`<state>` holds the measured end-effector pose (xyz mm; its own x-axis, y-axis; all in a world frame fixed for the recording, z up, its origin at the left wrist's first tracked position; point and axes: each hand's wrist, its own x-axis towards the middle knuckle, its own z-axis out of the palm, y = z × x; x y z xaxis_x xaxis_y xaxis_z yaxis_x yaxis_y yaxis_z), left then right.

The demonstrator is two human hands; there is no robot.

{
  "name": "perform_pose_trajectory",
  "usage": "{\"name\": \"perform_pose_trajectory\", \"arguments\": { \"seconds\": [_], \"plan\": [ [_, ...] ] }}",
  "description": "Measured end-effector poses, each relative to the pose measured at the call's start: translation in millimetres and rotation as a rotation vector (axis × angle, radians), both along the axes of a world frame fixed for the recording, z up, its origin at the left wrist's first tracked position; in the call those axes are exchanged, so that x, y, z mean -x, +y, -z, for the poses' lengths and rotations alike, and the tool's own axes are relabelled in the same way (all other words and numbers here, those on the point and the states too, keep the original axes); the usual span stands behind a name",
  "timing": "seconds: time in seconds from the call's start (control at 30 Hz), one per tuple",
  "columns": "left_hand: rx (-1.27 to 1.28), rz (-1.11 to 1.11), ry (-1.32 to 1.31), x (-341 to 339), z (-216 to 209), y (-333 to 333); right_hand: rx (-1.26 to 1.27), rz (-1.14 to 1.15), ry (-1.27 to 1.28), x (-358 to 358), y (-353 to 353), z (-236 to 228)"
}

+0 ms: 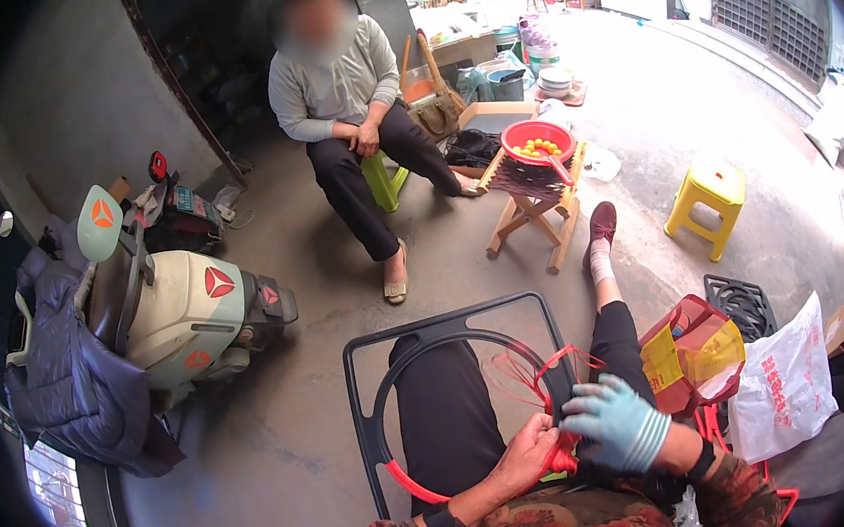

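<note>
A black plastic frame (363,431), square outside with a round ring inside, lies across my lap. Red strip (411,481) covers part of the ring at the lower left. My left hand (527,453), bare, is closed on a bunched red strip (559,457) at the ring's right side. Beside it, my right hand (619,425) wears a light blue glove with white bands; its fingers curl toward the ring, and whatever is in them is hidden. Thin loops of red strip (542,373) stand up above both hands.
A person (347,94) sits opposite on a green stool (382,179). A red colander (538,141) of yellow fruit rests on a folding wooden stool (536,215). Nearby are a yellow stool (706,206), red bag (696,350), white plastic bag (782,383) and scooter (194,298).
</note>
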<state>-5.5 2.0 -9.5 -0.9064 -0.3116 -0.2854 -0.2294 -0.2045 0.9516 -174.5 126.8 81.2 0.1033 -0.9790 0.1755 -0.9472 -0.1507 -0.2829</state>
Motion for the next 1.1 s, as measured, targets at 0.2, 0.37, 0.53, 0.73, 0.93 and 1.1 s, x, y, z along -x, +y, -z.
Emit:
{"name": "perform_pose_trajectory", "arguments": {
  "seconds": [0.2, 0.37, 0.53, 0.73, 0.93, 1.1],
  "plan": [
    [-0.476, -0.063, 0.136, 5, 22, 9, 0.165, 0.002, 0.143, -22, 14, 14],
    [-0.356, -0.081, 0.063, 6, -4, 4, 0.270, 0.106, -0.707, -22, 17, 5],
    [-0.387, -0.084, -0.001, 2, -7, 2, 0.249, 0.413, -1.916, 25, 81, 6],
    [-0.584, -0.121, -0.051, 0, -2, 2, 0.546, 0.508, -1.926, 123, 188, 0],
    [-0.634, -0.141, -0.046, 7, -5, 1, 0.626, 0.940, -1.687, 178, 249, 4],
    [-0.653, -0.200, 0.001, 2, 0, 5, 0.422, 1.197, -1.382, 212, 247, 40]
  ]
}}
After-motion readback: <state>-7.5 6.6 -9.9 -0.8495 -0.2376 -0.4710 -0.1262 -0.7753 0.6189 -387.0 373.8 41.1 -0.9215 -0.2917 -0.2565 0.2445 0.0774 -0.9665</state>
